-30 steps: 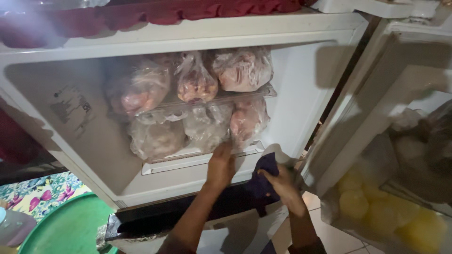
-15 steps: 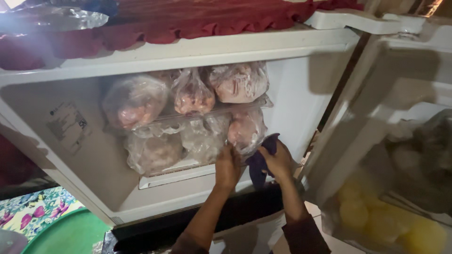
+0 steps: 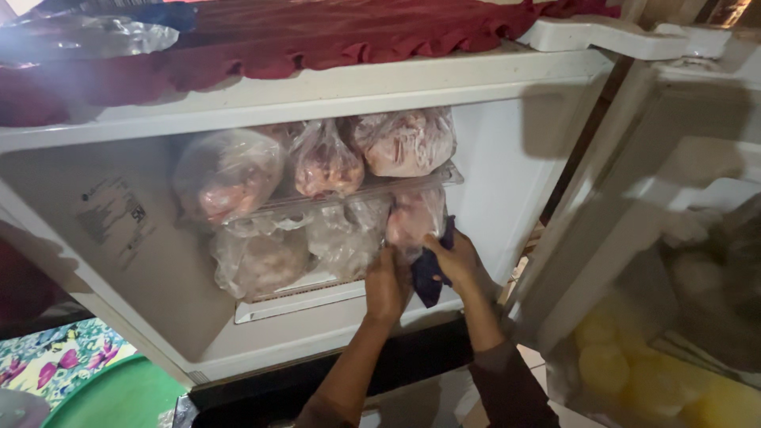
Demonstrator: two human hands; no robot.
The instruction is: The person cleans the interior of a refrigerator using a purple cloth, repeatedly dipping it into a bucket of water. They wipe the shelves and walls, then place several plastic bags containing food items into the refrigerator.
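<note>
An open white freezer compartment [image 3: 507, 158] holds several clear plastic bags of frozen pinkish meat [image 3: 404, 143], some on a clear shelf [image 3: 317, 202], others beneath it. My left hand [image 3: 387, 284] presses against the lower bags [image 3: 341, 238] at the compartment's front. My right hand [image 3: 458, 260] is beside it, closed around a dark blue cloth [image 3: 428, 273] held against the lower right bag [image 3: 414, 218].
The freezer door [image 3: 658, 198] stands open at the right, with yellow round items [image 3: 606, 368] in its lower bin. A dark red frilled cloth [image 3: 317, 36] covers the top of the fridge. A green round tub [image 3: 119, 396] and a floral fabric [image 3: 47, 357] lie lower left.
Both hands have risen from the compartment's front lip further into the freezer, up to the lower bags. The blue cloth has come along in my right hand. The view has moved closer.
</note>
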